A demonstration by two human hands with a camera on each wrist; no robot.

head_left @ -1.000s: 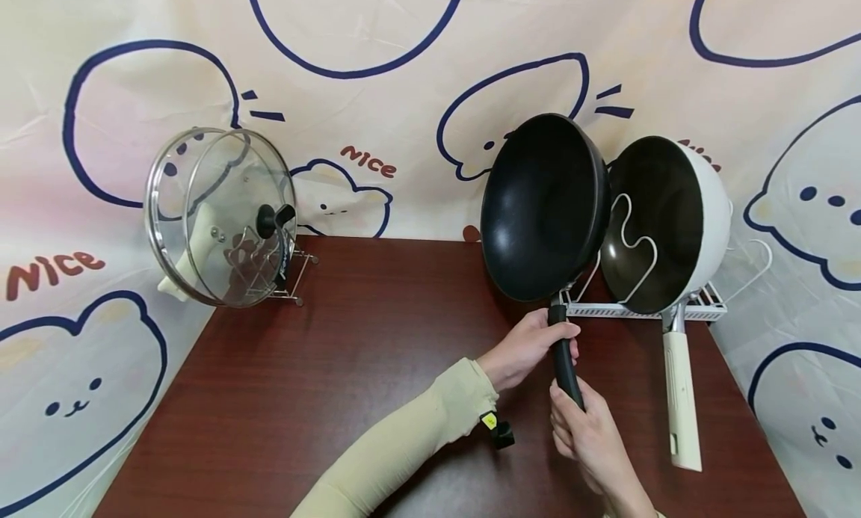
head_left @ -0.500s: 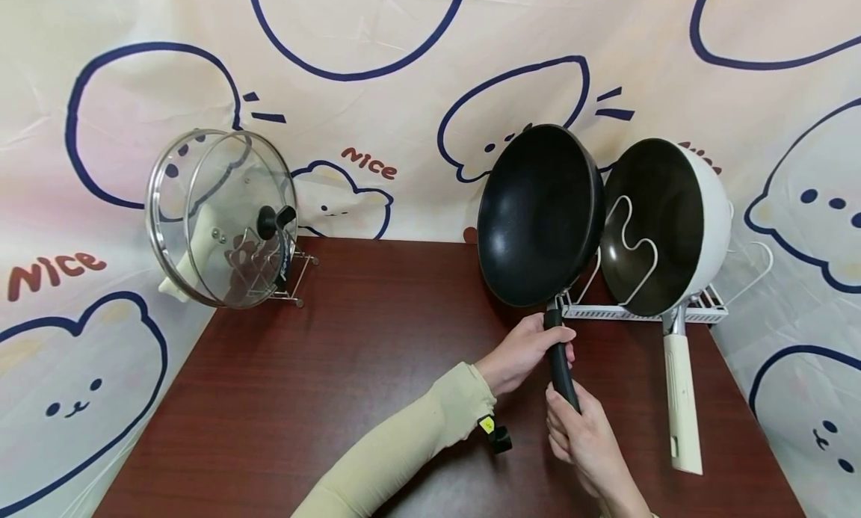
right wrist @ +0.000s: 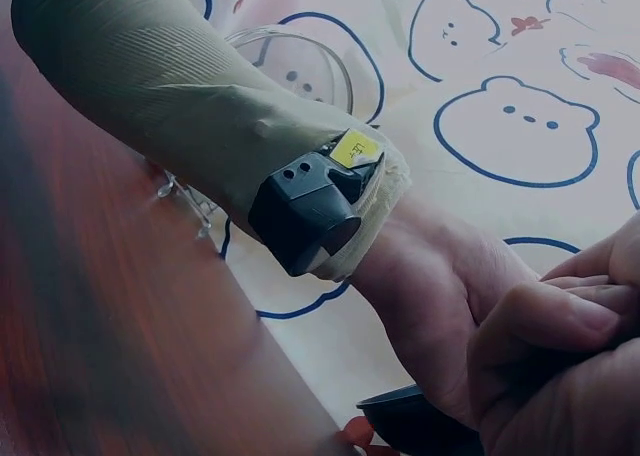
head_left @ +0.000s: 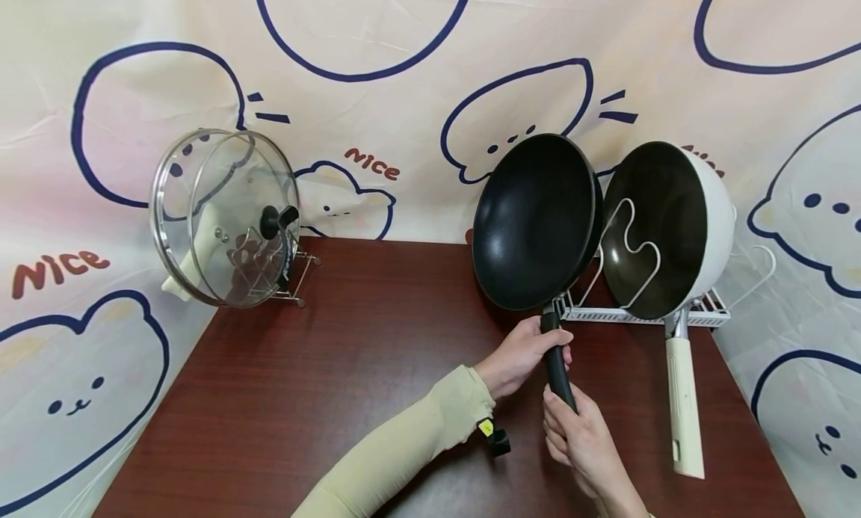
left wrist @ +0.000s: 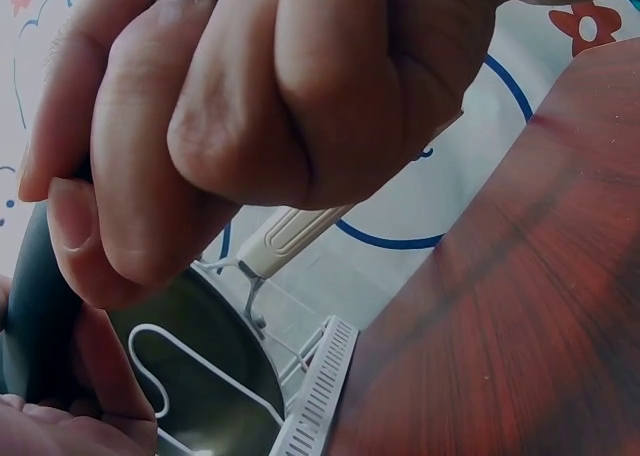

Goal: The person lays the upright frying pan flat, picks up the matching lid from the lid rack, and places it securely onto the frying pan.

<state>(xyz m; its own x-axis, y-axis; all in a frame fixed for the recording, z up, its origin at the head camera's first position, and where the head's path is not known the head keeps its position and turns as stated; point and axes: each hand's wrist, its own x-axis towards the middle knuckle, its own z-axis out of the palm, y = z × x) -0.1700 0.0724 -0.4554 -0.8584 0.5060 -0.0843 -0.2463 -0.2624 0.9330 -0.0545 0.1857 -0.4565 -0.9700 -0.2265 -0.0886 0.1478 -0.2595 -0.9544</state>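
Observation:
A deep black frying pan (head_left: 534,223) stands steeply tilted in the head view, its dark inside facing me and its handle pointing down. My left hand (head_left: 518,353) grips the black handle (head_left: 558,372) just below the pan body. Lower down, my right hand (head_left: 585,443) holds the handle's end. The left wrist view shows the left hand's curled fingers (left wrist: 230,126) close up beside the dark handle (left wrist: 40,306). In the right wrist view, the right hand (right wrist: 565,376) overlaps the left hand (right wrist: 430,276), and a bit of the pan's dark rim (right wrist: 420,421) shows below.
Right of the black pan, a white pan (head_left: 716,219) with a cream handle (head_left: 684,406) leans in a white rack (head_left: 642,314) with curved wire dividers. At left, glass lids (head_left: 229,226) stand in a wire rack (head_left: 299,279). A patterned cloth backs the brown table (head_left: 303,413).
The black pan has come down and a little to the left, tilting slightly back toward me. Both hands have shifted slightly left with its handle, keeping their grip.

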